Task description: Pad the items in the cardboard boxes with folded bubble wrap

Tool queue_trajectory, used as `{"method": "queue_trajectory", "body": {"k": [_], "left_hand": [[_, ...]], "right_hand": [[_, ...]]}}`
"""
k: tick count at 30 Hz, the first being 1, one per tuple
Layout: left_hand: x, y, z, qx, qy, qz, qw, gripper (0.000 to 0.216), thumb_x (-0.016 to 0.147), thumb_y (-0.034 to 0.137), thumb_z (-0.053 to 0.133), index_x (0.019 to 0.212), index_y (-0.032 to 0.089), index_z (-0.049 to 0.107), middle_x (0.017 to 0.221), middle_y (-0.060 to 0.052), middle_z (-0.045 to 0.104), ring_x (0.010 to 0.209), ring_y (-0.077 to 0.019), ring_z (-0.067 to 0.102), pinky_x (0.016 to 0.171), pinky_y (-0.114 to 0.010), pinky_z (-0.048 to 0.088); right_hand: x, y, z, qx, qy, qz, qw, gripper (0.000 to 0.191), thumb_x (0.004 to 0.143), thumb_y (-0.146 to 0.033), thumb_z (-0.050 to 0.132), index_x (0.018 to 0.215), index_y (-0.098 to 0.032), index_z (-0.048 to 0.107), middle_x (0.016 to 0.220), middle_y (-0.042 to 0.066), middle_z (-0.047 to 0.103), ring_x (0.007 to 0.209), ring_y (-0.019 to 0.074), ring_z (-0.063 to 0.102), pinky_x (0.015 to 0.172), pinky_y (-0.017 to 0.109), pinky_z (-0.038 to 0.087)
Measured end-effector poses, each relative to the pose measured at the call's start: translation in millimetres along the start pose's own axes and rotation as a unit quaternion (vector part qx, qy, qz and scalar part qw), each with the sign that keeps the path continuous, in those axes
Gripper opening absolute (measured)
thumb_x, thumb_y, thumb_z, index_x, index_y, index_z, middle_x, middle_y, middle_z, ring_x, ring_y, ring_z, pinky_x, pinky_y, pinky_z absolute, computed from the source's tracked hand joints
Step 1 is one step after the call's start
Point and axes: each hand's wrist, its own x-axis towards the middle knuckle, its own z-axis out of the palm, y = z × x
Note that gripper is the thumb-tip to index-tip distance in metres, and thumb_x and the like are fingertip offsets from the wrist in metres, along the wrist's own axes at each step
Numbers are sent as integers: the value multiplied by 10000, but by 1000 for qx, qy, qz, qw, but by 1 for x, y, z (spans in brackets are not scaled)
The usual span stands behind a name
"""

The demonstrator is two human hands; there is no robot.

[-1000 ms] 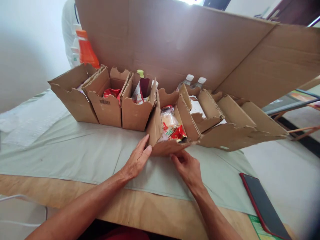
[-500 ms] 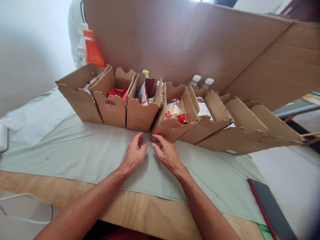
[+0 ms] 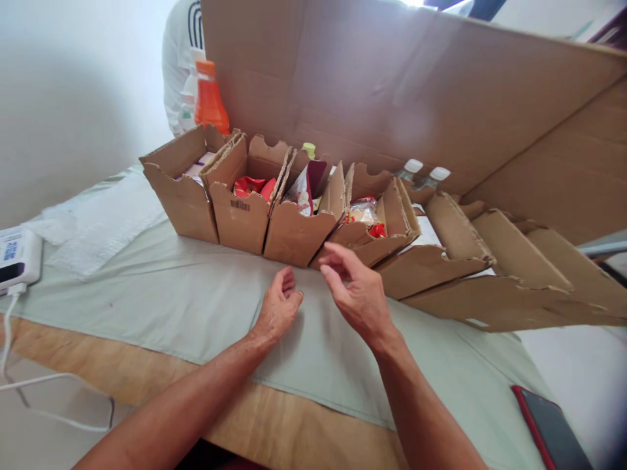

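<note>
Near the middle of the table my left hand (image 3: pixel 280 305) rests low over the cloth, fingers curved and apart from the thumb, holding nothing. My right hand (image 3: pixel 356 290) is raised a little, also empty, its fingers bent loosely in front of a cardboard bin (image 3: pixel 360 243) that holds clear and red snack packets (image 3: pixel 364 212). Left of that, another cardboard bin (image 3: pixel 298 236) contains a white and maroon packet (image 3: pixel 304 190). A third bin (image 3: pixel 240 225) has a red packet (image 3: pixel 255 187) inside. I cannot tell whether my right fingertips touch the cardboard.
A tall cardboard panel (image 3: pixel 362 85) stands behind the row, with an orange bottle (image 3: pixel 210 101) and white-capped bottles (image 3: pixel 412 168) before it. Several more bins (image 3: pixel 519 251) lean at right. Bubble wrap (image 3: pixel 102 219), a white device with a cable (image 3: pixel 20 258) and a phone (image 3: pixel 556 424) lie around.
My right hand has lifted and moved toward the bins. My left hand stays low over the cloth. The view has turned left, bringing the white device further into sight.
</note>
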Motion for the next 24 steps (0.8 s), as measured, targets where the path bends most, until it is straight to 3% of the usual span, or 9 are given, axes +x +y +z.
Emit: {"method": "queue_trajectory", "body": {"k": [3,5,8,10,13,16,21,24], "left_hand": [[5,6,-2,-23,33,1,999,541,726,156,614,1262,140,546,1337,-211,637,1236,-316,644,1103,-513,478],[7,15,-7,-37,60,14,997,538,723,166,603,1256,133,537,1362,-223,614,1232,-318,644,1103,-515,476],[2,36,-23,-60,100,48,992,514,747,213,605,1252,154,534,1396,-204,589,1248,-301,633,1114,-492,469],[-8,49,-39,-75,131,79,985,493,767,254,622,1249,186,542,1402,-168,589,1263,-283,621,1120,-471,464],[-27,57,-64,-90,184,123,971,465,756,285,679,1206,214,588,1353,-130,617,1263,-282,613,1117,-474,460],[-44,53,-85,-79,209,140,965,447,752,288,716,1185,223,623,1306,-108,639,1257,-284,609,1126,-494,440],[-60,49,-102,-37,211,148,965,474,758,306,737,1211,225,626,1327,-105,636,1279,-293,594,1134,-512,426],[-69,54,-102,-3,196,143,970,497,755,307,723,1234,223,622,1356,-116,632,1293,-306,594,1117,-502,458]], "right_hand": [[34,-34,2,-46,10,-30,998,603,940,-251,516,1535,-243,419,918,17,773,777,199,707,808,339,535],[57,-47,4,-107,-3,-12,994,606,919,-208,527,1519,-215,440,841,31,768,751,225,702,786,354,524],[74,-54,6,-173,-3,12,985,338,940,-188,497,1241,-197,650,783,54,750,761,243,705,759,347,502],[69,-56,5,-186,-4,5,983,226,961,-193,483,1059,-212,686,778,49,745,765,237,709,735,322,484],[37,-60,-1,-180,-13,-10,984,172,966,-196,504,992,-221,672,756,26,739,732,208,709,689,278,460],[-14,-66,-14,-143,-16,-57,988,160,989,-214,498,954,-212,654,725,6,717,648,165,682,631,249,438],[-107,-62,-63,-71,-27,-159,984,161,1002,-213,512,986,-236,670,772,-1,730,639,139,678,620,244,485],[-148,-40,-99,-61,15,-101,993,125,964,-321,600,977,-304,724,803,18,761,684,185,728,616,277,558]]}}
